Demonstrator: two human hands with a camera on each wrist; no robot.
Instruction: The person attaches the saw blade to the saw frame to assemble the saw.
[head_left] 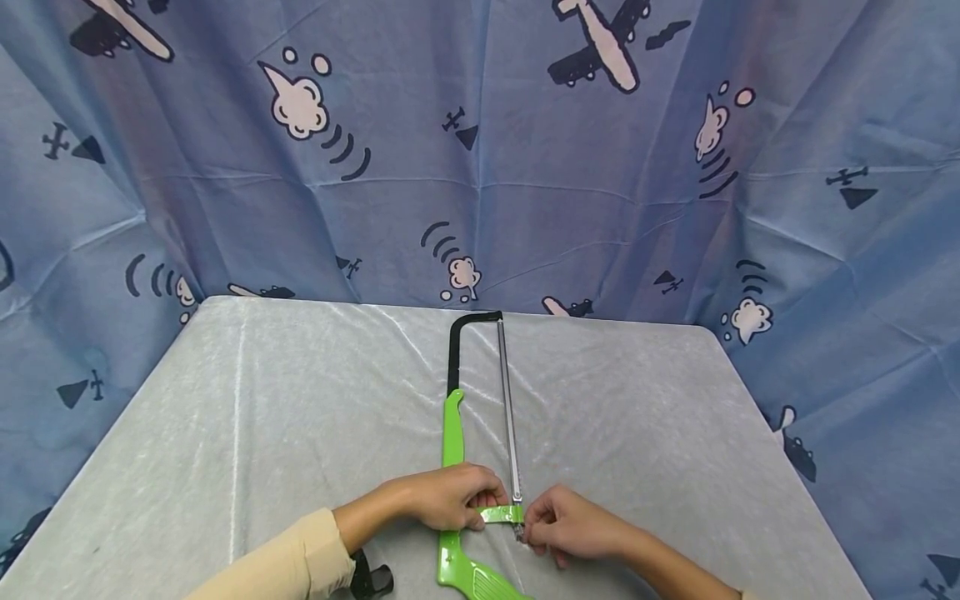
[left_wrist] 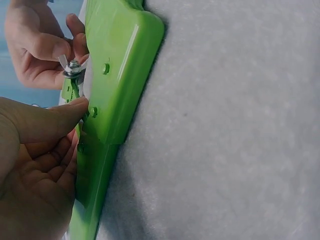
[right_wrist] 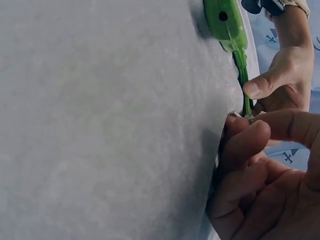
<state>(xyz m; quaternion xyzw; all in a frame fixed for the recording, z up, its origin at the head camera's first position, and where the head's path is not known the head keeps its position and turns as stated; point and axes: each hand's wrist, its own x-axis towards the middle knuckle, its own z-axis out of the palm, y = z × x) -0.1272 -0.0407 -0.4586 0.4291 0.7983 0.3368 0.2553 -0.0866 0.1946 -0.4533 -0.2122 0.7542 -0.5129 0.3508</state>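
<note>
A hacksaw (head_left: 452, 429) with a green handle and a black front frame lies on the cloth-covered table, its silver blade (head_left: 508, 408) running along the right side. My left hand (head_left: 450, 496) pinches the green crosspiece (head_left: 497, 514) near the handle between thumb and fingers. At the crosspiece's outer end, my right hand (head_left: 573, 523) holds the wing nut (left_wrist: 72, 68) with thumb and fingertips. From the left wrist, the nut shows on a threaded bolt above a washer. In the right wrist view my right fingers (right_wrist: 250, 142) hide most of it.
Pale grey velvety cloth (head_left: 337, 375) covers the table. Behind it hangs a blue curtain (head_left: 405, 125) printed with planes and clouds. A black device (head_left: 371, 579) sits by my left wrist, close to the saw handle.
</note>
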